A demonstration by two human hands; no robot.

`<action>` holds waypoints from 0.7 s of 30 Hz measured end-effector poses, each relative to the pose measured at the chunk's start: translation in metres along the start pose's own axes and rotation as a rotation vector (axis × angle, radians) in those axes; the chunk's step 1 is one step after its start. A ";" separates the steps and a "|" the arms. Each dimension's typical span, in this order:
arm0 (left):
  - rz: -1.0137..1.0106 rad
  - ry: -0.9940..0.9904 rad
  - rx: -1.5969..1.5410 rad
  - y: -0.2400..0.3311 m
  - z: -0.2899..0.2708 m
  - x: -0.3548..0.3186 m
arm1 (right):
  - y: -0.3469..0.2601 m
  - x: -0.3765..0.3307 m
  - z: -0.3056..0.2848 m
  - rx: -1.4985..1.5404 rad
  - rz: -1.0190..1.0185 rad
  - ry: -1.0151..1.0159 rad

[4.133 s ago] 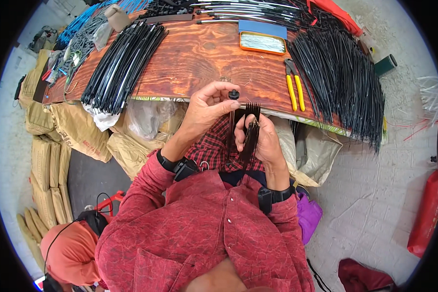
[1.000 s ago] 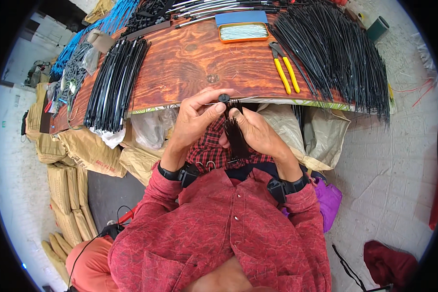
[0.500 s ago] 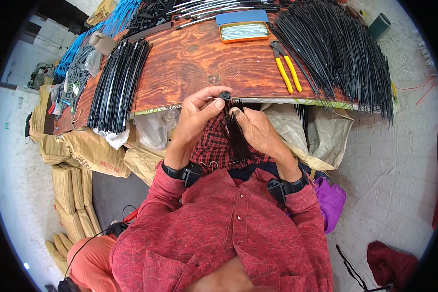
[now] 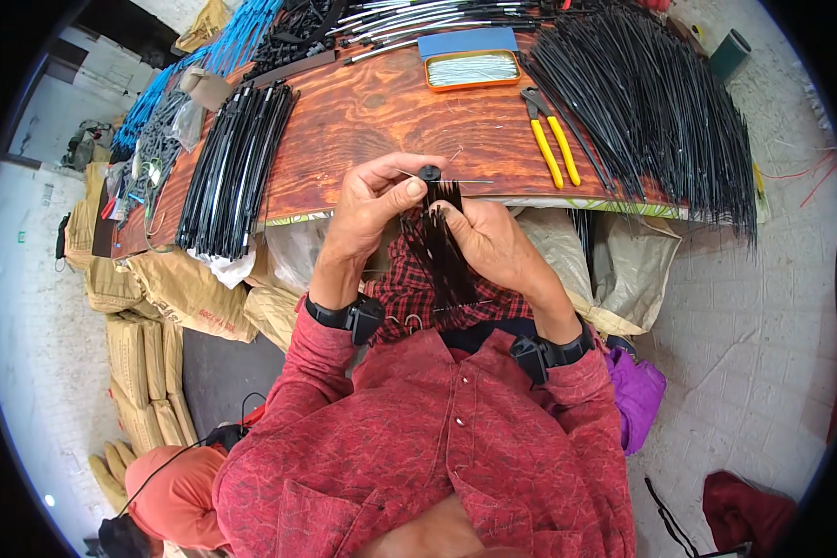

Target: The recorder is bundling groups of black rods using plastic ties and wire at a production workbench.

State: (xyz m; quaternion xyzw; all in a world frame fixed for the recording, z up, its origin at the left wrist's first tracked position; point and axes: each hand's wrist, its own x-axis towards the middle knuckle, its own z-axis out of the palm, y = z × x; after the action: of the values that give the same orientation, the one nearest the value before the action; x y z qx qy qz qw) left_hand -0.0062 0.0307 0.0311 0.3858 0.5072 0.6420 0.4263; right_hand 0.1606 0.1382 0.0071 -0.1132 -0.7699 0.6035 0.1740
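My left hand (image 4: 367,214) pinches a small black round cap (image 4: 429,173) and a thin wire between thumb and forefinger, just in front of the wooden table's edge (image 4: 363,139). My right hand (image 4: 493,246) grips a bundle of short black strips (image 4: 442,246) that hangs down toward my lap. The cap sits at the top end of the bundle, and the two hands touch there.
Yellow-handled pliers (image 4: 553,144) lie right of my hands. An orange tin with a blue lid (image 4: 471,67) stands behind. Black rods fan out at the right (image 4: 660,112), another black bundle lies at the left (image 4: 237,167). Tan sacks (image 4: 177,288) stack below the table.
The hands have stayed together at the table edge, with only small finger movements around the cap. The view has shifted slightly.
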 end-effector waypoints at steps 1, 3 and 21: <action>0.005 -0.013 0.000 -0.002 -0.002 -0.001 | 0.008 0.001 0.002 0.055 0.017 -0.031; 0.015 -0.040 -0.002 -0.014 -0.010 -0.002 | 0.022 0.002 0.002 0.226 0.058 -0.132; 0.105 0.027 0.024 0.046 -0.043 -0.005 | -0.017 0.055 0.015 0.080 -0.076 -0.078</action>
State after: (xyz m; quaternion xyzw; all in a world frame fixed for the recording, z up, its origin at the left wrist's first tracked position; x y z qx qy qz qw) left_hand -0.0512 0.0069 0.0679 0.4082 0.4996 0.6625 0.3806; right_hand 0.1046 0.1422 0.0282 -0.0534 -0.7549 0.6308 0.1713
